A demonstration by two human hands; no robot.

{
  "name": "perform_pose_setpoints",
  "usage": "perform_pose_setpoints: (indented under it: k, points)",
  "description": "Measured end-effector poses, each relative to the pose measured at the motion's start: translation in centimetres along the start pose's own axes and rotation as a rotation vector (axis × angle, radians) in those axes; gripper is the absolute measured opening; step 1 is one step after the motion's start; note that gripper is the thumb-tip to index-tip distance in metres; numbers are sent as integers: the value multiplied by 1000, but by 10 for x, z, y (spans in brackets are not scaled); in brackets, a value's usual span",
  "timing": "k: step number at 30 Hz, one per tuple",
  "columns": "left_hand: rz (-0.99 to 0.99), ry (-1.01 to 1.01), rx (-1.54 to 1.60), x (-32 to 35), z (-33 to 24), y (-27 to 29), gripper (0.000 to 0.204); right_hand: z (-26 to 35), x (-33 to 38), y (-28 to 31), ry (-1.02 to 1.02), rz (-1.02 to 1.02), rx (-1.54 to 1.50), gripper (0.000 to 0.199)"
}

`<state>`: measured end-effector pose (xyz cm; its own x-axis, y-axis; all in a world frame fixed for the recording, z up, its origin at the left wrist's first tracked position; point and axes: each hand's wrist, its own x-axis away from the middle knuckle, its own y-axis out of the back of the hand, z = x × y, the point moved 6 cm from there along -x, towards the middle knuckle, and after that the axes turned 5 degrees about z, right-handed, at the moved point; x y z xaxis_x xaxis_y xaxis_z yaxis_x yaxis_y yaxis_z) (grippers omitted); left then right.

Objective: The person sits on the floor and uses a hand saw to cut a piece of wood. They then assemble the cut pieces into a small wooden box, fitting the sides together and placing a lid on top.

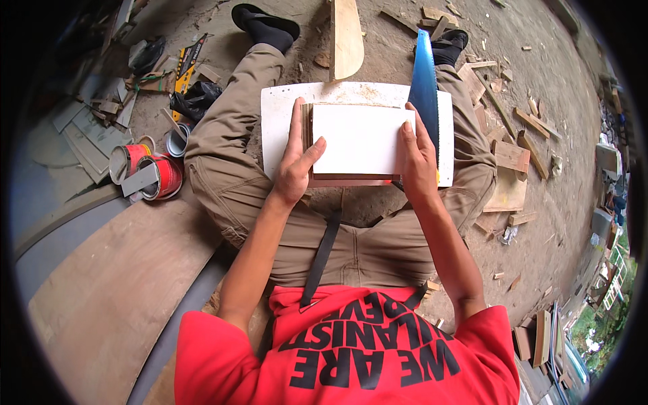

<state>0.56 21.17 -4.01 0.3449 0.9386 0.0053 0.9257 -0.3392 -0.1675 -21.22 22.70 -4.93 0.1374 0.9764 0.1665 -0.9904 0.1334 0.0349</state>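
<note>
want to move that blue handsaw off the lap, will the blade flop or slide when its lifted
The blue handsaw has a long thin blade, so it would probably flex and wobble if lifted by one end. It lies across the white board and the right thigh, so a nudge might slide it off. Its toothed edge sits close to the right hand, so it could snag.

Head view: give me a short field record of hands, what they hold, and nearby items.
posture: person seated on dirt ground, legs spread
left hand: grips left edge of the white-faced board stack, thumb on top
right hand: grips the stack's right edge
under stack: larger white panel lying across the lap
saw: blue-bladed handsaw lying along the right leg, beside the right hand; contact unclear
left side: red tins on their sides
right side: wood offcuts scattered on the ground
</note>
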Motion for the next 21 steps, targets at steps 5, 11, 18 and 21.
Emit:
perform_pose_setpoints:
  k: [5,11,18,21]
  points:
    - [2,12,33,-5,0,-1,81,0,-4,1,13,33,42,55]
    - [45,30,174,0,-3,-2,85,-2,-4,-3,-118,218,-83,65]
    - [0,95,165,0,15,5,76,-4,-16,-2,-337,421,-341,74]
    - [-61,205,245,2,31,9,69,-7,-15,-3,-350,405,-330,63]
